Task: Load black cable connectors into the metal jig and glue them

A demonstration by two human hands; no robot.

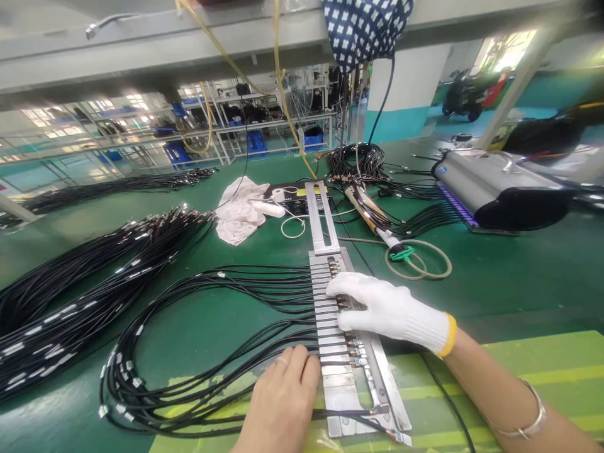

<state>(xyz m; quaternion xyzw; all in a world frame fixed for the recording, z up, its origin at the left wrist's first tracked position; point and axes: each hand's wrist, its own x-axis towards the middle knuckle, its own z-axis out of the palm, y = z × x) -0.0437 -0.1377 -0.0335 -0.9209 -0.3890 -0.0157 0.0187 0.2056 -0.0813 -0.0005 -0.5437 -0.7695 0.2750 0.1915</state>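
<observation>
Near the desk's front edge, the gloved right hand [384, 309] presses flat, fingers released, on the metal jig [340, 333], whose length runs away from the person, while the bare left hand [283, 402] pins black cables [198, 377] leftward

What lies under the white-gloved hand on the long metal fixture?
Under the white-gloved right hand, the slotted metal fixture holds black cables side by side, their metal ends visible beside its fingers. The slots directly beneath the palm are covered.
</observation>
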